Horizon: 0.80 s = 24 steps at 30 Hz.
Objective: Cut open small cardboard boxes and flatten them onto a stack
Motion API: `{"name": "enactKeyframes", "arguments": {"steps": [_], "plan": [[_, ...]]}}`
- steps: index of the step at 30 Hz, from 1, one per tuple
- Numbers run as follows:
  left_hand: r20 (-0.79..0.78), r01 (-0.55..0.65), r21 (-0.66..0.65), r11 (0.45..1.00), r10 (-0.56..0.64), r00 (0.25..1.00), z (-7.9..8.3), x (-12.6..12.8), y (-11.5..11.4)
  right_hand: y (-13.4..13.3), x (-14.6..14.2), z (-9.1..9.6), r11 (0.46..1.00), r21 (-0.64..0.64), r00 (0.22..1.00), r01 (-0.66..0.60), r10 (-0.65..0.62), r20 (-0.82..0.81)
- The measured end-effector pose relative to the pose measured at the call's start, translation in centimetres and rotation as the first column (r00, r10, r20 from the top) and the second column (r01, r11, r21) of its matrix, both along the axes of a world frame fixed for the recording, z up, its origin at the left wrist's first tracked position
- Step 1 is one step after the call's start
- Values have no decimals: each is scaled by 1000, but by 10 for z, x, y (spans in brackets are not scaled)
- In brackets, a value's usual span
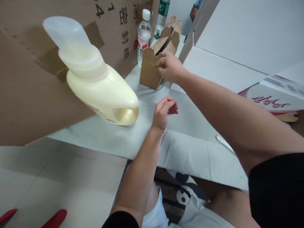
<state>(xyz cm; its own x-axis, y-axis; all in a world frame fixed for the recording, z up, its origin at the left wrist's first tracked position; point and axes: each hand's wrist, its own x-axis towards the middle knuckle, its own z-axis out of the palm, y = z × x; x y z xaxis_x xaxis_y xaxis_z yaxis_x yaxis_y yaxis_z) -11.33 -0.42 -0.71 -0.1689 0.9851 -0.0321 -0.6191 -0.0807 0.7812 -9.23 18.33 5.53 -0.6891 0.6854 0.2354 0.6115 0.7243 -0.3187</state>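
Observation:
My right hand (169,67) reaches forward and grips the top edge of a small open brown cardboard box (150,72) standing on the table. My left hand (163,111) hovers above the table with its fingers curled in, and nothing shows in it. A large cream-yellow detergent bottle (102,91) with a translucent cap leans tilted at the left, resting against a big cardboard carton.
A big brown carton (28,95) with printed characters walls off the left. Two water bottles (144,34) stand behind the small box. White boxes (223,69) rise at the right, a red-printed carton (273,101) beside them. The table (114,136) has a pale cover. Another person's arm shows far back.

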Motion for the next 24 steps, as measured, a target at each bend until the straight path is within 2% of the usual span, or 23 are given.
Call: {"name": "enactKeyframes", "arguments": {"steps": [2, 4, 6, 8, 12, 17, 19, 22, 24], "plan": [[-38, -76, 22, 997, 77, 996, 0, 1, -1, -4, 8, -4, 998, 8, 997, 63, -62, -38], [-134, -281, 79, 956, 289, 948, 2, 4, -6, -16, 23, -9, 996, -3, 989, 86, -86, -123], [-216, -500, 174, 849, 528, 822, 5, 6, -12, -33, 45, -13, 998, -22, 967, 61, -65, -245], [-241, -600, 256, 758, 652, 719, 8, 8, -17, -52, 74, -16, 997, -66, 936, 38, -59, -347], [-322, -593, 347, 727, 686, 653, 7, 11, -19, -98, 142, -13, 982, -186, 887, 28, -110, -449], [-348, -612, 427, 666, 746, 568, 4, 25, -10, -175, 229, -2, 999, -31, 790, 30, -43, -612], [-421, -550, 438, 711, 703, 573, 7, 33, -8, -206, 256, 0, 1000, -5, 799, -4, 0, -602], [-576, -365, 466, 806, 589, 567, 13, 45, -7, -243, 281, 0, 996, 56, 838, -66, 86, -539], [-630, -265, 503, 822, 559, 539, 16, 51, -6, -258, 287, 1, 990, 89, 850, -109, 140, -509]]}}
